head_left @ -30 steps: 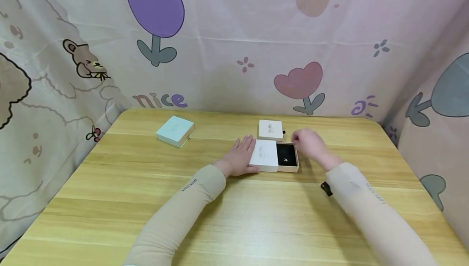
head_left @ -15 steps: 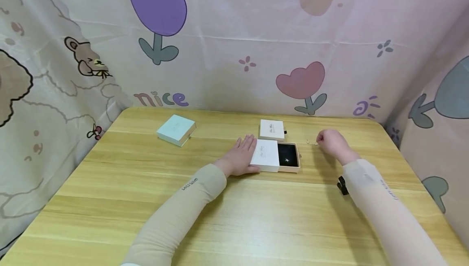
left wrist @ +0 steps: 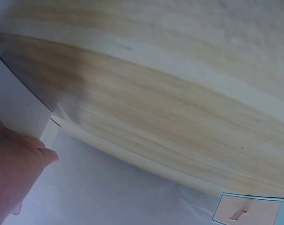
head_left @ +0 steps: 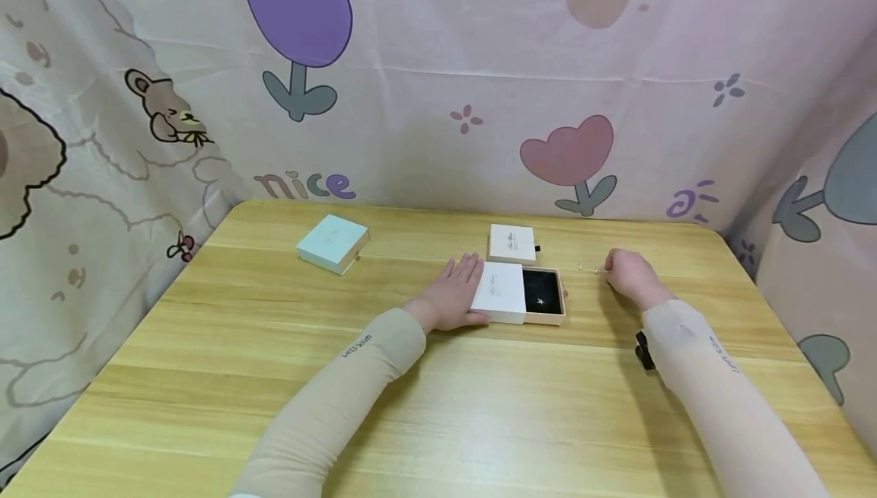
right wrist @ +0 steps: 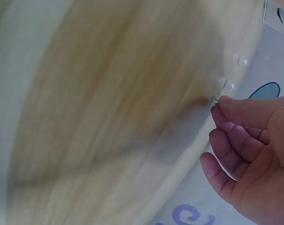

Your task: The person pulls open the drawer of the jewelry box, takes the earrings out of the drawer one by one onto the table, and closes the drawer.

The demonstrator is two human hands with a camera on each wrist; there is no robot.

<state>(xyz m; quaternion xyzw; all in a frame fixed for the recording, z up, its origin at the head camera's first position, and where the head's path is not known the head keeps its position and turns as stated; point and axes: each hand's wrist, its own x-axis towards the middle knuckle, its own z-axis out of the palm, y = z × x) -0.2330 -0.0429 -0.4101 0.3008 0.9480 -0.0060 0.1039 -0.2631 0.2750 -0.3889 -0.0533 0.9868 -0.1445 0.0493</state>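
Note:
My left hand (head_left: 451, 296) rests flat with spread fingers on the left end of a white sleeve box (head_left: 499, 292). From its right side the drawer (head_left: 558, 320) is pulled partly out, showing a black lining with a small silver star stud (head_left: 540, 301). Right of the box, my right hand (head_left: 633, 276) pinches a tiny pointed metal earring (right wrist: 217, 101) between thumb and forefinger, just over the table; most of it is hidden. Two small clear beads, one nearer bead (right wrist: 229, 85) and one farther bead (right wrist: 242, 61), lie by the fingertips.
A smaller white box (head_left: 512, 244) with a black pull tab stands right behind the opened one. Toward the back left sits a pale blue box (head_left: 333, 244). The wooden table (head_left: 438, 407) ends at a printed curtain (head_left: 411, 102).
My right hand has moved away from the drawer's end to the right, and the small clear beads now show beside it. The left hand stays on the box.

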